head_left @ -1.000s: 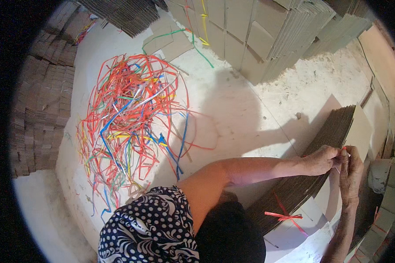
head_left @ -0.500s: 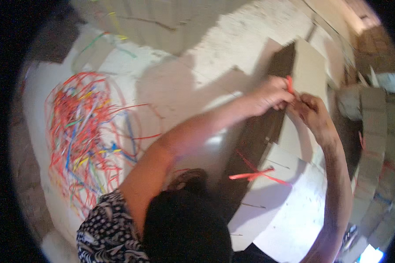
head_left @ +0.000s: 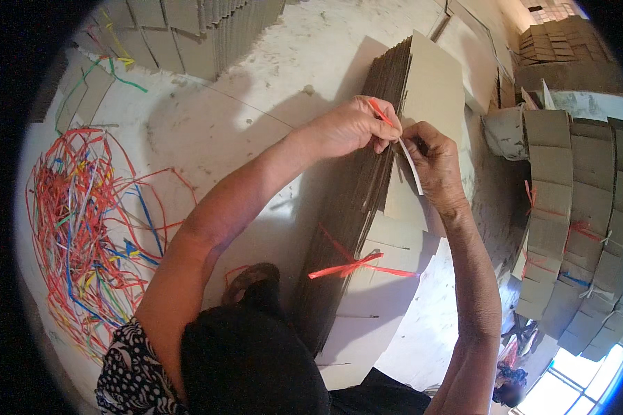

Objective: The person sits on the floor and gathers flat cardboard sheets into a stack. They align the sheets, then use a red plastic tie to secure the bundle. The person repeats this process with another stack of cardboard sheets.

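A long stack of flat cardboard sheets (head_left: 432,83) lies before me, its layered edges facing left. Over its middle my left hand (head_left: 360,128) pinches a red plastic strap (head_left: 381,111), whose end sticks up past the fingertips. My right hand (head_left: 432,166) is close beside it, fingers curled in a pinch on a thin white strap (head_left: 411,166) that slants down in front of it. Where the two straps meet is partly hidden by the fingers. Nearer to me, a second red strap is tied in a knot (head_left: 353,266) over the stack.
A tangled heap of red, blue, yellow and white straps (head_left: 83,228) lies on the floor at left. More cardboard stacks (head_left: 208,34) stand at the far left, and tied bundles (head_left: 550,200) at the right. A bright window (head_left: 574,380) is at lower right.
The view has shifted, so the stack and hands appear further left and higher. Both hands stay close together over the stack; the white strap now shows between them.
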Available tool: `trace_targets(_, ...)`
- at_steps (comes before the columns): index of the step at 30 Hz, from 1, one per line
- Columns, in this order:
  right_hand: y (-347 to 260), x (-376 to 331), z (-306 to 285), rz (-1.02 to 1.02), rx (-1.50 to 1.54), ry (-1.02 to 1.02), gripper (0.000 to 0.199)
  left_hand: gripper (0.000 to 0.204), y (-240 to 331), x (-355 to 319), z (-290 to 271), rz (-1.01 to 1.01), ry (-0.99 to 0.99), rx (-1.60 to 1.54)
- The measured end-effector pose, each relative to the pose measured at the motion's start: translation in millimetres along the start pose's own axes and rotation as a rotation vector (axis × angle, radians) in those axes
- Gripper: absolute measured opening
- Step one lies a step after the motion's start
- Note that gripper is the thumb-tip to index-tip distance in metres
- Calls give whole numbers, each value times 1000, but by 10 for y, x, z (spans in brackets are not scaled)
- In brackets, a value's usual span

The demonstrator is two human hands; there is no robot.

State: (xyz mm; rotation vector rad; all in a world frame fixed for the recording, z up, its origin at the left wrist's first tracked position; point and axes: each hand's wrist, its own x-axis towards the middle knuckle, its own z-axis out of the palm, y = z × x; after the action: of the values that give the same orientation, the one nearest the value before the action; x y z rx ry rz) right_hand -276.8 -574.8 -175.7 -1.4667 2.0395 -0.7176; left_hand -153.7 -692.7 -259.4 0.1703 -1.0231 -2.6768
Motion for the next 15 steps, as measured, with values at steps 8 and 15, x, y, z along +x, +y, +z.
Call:
trace_targets(8, 41, 47, -30, 19, 158, -73, 7, 8, -88, 21, 152, 314, 222, 593)
trace_targets(15, 4, -23, -17, -88, 46, -10, 9, 15, -169, -3, 221, 875, 342, 1340)
